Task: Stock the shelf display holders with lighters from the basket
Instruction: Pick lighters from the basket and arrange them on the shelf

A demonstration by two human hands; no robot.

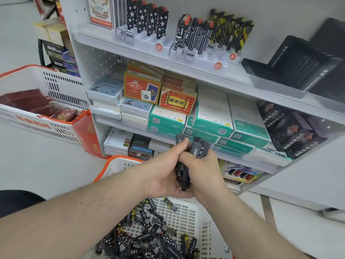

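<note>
Both hands meet in front of the lower shelves, above the basket. My left hand (166, 169) and my right hand (203, 171) together grip a bunch of black lighters (196, 149) with white digits printed on them. Below them, the white basket (188, 212) with an orange rim holds several loose black patterned lighters (147, 240). On the top shelf stand white display holders (149, 39) with star-patterned lighters (147, 18), and further right another holder (201, 58) with line-patterned and yellow-black lighters (214, 32).
Black boxes (306, 66) lie at the right of the top shelf. Card packs and green-white boxes (205, 116) fill the middle shelves. A second white basket (56, 101) with dark red packs sits on the floor at left, next to a red box (87, 133).
</note>
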